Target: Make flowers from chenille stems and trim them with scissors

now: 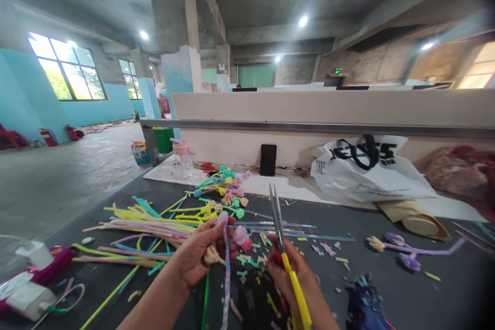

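My left hand (207,252) pinches a twisted lavender pipe-cleaner stem (226,283) that hangs down toward the table's near edge. Pink, lilac and beige fuzzy flower heads (241,235) show beside its fingers; I cannot tell how they join the stem. In my right hand (296,273) is a pair of scissors (286,263) with yellow and red handles. Its blades point up and away, slightly apart, clear of the stem. Left of my hands lies a bundle of loose pipe cleaners (147,227) in yellow, pink and blue. Behind them is a pile of finished-looking fuzzy flowers (222,185).
Clipped bits (328,248) litter the dark table. A purple flower sprig (410,255) lies at right, near a dark blue object (365,304). A phone (268,160) leans against the partition, beside a white bag (371,170). Chargers (31,294) sit on a power strip at left.
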The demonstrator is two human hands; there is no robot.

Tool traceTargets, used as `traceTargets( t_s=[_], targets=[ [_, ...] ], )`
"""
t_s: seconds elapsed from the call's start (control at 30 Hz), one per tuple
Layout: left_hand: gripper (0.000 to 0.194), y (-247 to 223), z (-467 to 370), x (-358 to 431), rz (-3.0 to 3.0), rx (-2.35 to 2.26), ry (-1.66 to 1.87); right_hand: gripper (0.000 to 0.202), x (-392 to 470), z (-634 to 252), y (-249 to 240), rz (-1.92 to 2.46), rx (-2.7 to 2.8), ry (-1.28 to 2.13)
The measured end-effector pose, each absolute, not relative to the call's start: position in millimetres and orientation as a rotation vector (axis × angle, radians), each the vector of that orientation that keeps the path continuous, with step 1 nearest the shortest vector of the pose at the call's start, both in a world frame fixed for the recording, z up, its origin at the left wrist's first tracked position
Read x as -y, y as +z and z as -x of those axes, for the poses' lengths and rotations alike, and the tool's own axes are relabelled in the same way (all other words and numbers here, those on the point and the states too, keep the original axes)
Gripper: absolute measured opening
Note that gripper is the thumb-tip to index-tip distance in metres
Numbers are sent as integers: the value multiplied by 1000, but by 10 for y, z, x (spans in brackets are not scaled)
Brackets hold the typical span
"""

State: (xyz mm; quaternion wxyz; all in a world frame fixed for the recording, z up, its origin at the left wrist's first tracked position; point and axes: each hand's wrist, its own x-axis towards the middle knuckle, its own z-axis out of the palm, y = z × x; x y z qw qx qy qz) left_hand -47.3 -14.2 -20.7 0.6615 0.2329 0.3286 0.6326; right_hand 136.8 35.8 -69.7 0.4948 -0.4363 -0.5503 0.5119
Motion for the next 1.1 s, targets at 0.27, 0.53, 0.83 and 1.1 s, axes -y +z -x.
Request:
traceTargets(
  t_s=[0.27, 0.53, 0.83, 1.1],
  targets=[
    [19, -261, 422, 152, -604, -720, 1285, 55, -320, -1449, -677, 948, 1057, 1439],
    [30, -347, 399, 152, -683, -688, 1240, 34, -271, -1444, -539, 920, 750, 1757],
    [31, -396, 393, 144, -745, -686, 1242, 30, -347, -1371, -614, 899, 550, 1908],
    [30, 19, 581, 200, -823, -827, 1420, 35, -377, -1361, -654, 908, 395, 1841]
  ],
)
